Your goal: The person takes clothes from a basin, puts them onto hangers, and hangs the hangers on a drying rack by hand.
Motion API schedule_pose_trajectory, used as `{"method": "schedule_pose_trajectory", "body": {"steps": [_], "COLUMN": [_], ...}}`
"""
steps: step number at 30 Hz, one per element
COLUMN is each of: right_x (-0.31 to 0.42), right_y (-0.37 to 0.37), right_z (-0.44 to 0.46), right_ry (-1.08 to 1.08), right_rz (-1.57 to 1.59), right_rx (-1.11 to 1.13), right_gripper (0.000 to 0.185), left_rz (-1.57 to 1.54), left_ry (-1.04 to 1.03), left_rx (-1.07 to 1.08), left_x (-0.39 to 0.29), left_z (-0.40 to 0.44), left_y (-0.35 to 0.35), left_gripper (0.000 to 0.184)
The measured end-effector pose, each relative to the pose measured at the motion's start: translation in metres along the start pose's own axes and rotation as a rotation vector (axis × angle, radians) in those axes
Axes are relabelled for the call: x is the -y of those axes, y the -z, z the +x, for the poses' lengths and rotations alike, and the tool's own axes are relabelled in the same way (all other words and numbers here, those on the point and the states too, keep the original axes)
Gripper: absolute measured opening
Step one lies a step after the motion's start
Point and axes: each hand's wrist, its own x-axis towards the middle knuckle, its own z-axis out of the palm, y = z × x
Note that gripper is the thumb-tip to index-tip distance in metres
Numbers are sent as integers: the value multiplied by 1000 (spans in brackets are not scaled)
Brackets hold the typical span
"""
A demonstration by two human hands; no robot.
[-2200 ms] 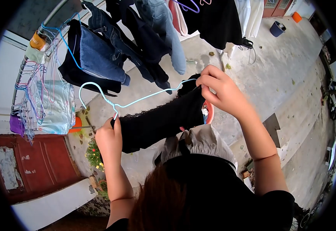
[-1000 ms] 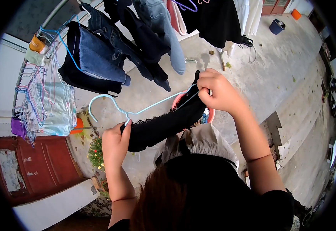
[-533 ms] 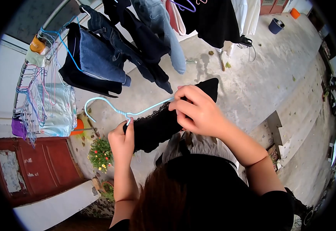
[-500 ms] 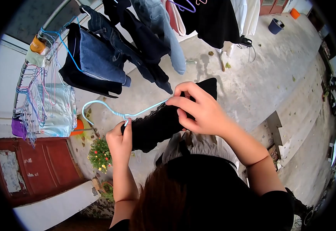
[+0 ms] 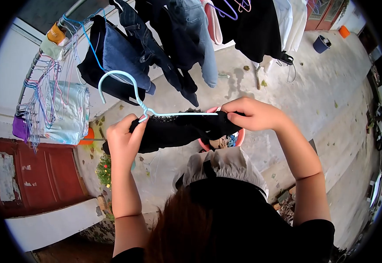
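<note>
A black garment with a lace edge [image 5: 169, 131] stretches between my two hands. Along its top edge lies a light blue hanger [image 5: 136, 94], its hook curving up to the left. My left hand [image 5: 124, 136] is closed on the hanger below its neck and on the cloth's left end. My right hand [image 5: 248, 115] pinches the garment near its right end, by the tip of the hanger's arm. Part of the hanger is hidden by the cloth. Below the garment's right part, a pink basin [image 5: 241, 138] holds several cloths.
Jeans [image 5: 143, 44], a blue towel [image 5: 123, 55] and other clothes hang ahead. Several empty hangers [image 5: 40, 103] hang on a metal rail [image 5: 30, 72] at the left. A flowering plant [image 5: 103, 171] stands lower left. A dark bucket [image 5: 321, 44] is at the upper right.
My right hand has moved right to the garment's end, and the cloth is drawn out along the hanger. The hanger's hook has risen, and the pink basin shows again.
</note>
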Motion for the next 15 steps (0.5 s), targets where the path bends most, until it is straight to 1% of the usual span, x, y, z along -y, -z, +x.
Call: {"method": "schedule_pose_trajectory", "body": {"steps": [2, 5, 8, 9, 11, 12, 14, 15], "right_x": [-3, 5, 16, 17, 19, 20, 11, 11], "right_y": [-6, -3, -10, -13, -12, -10, -5, -2], "right_z": [-2, -1, 3, 5, 3, 2, -2, -5], "right_ry": [62, 84, -44, -35, -47, -49, -4, 1], "right_rz": [93, 10, -246, -267, -345, -385, -341, -316], "right_rx": [-102, -125, -203, -338, -439, -486, -558, -580], "right_gripper": [16, 16, 15, 15, 15, 15, 12, 11], "left_rz": [20, -3, 33, 16, -18, -6, 25, 67], "left_ry": [2, 31, 49, 19, -38, -131, -313, -214], "left_rx": [-5, -17, -6, 7, 22, -29, -135, -80], "left_x": [0, -4, -6, -6, -6, 0, 21, 30], "left_z": [0, 2, 3, 3, 6, 9, 14, 11], "left_y": [1, -1, -2, -1, 2, 2, 7, 11], "left_gripper": [27, 33, 26, 25, 24, 25, 29, 33]}}
